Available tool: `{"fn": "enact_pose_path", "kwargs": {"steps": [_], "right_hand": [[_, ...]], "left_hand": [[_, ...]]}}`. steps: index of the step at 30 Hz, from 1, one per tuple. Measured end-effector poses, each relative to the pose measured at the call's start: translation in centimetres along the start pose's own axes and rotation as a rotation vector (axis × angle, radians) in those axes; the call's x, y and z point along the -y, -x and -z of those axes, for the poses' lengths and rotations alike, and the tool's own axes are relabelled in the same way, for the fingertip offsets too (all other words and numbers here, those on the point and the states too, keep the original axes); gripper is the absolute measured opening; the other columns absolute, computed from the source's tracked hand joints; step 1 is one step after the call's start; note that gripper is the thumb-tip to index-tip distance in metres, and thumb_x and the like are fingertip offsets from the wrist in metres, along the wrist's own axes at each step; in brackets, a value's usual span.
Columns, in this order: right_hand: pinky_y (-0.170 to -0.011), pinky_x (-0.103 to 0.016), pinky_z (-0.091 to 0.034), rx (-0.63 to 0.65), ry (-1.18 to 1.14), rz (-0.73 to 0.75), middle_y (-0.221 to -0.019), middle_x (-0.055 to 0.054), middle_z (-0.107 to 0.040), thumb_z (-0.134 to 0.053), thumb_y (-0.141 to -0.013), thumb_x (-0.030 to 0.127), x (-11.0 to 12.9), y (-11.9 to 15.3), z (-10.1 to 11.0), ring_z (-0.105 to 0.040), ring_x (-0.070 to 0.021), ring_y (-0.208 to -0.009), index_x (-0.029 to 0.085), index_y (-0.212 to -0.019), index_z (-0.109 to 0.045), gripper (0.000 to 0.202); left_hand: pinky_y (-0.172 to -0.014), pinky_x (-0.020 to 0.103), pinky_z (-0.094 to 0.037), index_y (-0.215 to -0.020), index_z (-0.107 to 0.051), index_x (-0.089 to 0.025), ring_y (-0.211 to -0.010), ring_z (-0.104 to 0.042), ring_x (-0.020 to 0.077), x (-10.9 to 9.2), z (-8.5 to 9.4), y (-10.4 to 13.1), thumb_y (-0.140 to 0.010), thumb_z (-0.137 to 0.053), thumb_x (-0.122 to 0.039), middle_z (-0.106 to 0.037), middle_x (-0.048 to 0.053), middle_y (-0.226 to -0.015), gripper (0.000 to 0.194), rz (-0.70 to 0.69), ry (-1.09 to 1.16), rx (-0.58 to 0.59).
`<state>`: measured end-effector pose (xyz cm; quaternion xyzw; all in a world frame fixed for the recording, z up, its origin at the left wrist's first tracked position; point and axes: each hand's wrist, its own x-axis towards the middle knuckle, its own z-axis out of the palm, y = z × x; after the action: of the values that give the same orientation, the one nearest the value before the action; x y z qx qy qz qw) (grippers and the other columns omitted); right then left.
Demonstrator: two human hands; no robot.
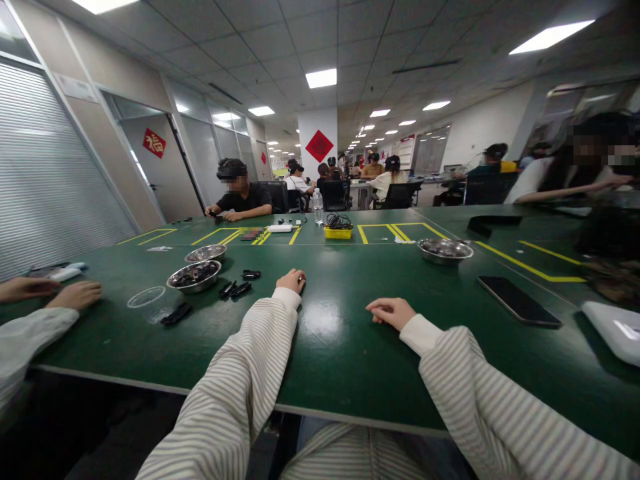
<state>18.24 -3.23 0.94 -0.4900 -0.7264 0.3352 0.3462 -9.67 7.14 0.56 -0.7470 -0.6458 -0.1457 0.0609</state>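
My left hand (291, 281) rests on the green table with its fingers curled; whatever may be in them is hidden or too small to name. To its left lie several small black plastic pieces (239, 290). Farther right, my right hand (394, 312) hovers at or just above the tabletop, its fingers bent and close together, with nothing visible in them. A metal bowl (194, 288) full of small dark parts stands left of my left hand, and a second metal bowl (205, 253) is just behind it. Another black piece (176, 314) lies nearer the left edge.
A metal bowl (445, 257) stands at the back right, with a black phone (519, 301) nearer me. A yellow box of cables (339, 233) and a water bottle (318, 207) stand ahead. A neighbour's hands (75, 295) rest at the far left; another person sits opposite.
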Motion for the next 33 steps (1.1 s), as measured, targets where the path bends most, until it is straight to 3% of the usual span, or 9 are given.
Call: {"fn": "enact_pose_path", "kwargs": {"steps": [26, 33], "right_hand": [[-0.050, -0.020, -0.045, 0.028, 0.069, 0.028, -0.053, -0.003, -0.059, -0.047, -0.065, 0.026, 0.29, 0.16, 0.03, -0.054, -0.0097, -0.047, 0.011, -0.076, -0.061, 0.023], [-0.050, -0.020, -0.045, 0.021, 0.055, 0.019, -0.052, -0.002, -0.059, -0.047, -0.065, 0.027, 0.10, 0.13, -0.01, -0.054, -0.0097, -0.047, 0.011, -0.076, -0.060, 0.023]], "left_hand": [[-0.065, 0.026, -0.040, -0.102, -0.047, -0.033, -0.082, -0.052, 0.0168, 0.37, -0.32, -0.60, -0.077, -0.037, -0.032, -0.045, 0.001, -0.100, 0.026, 0.132, -0.026, 0.047], [-0.067, 0.029, -0.041, -0.108, -0.041, -0.026, -0.084, -0.052, 0.0191, 0.58, -0.43, -0.70, -0.077, -0.036, -0.029, -0.043, 0.005, -0.106, 0.031, 0.251, -0.038, 0.011]]}}
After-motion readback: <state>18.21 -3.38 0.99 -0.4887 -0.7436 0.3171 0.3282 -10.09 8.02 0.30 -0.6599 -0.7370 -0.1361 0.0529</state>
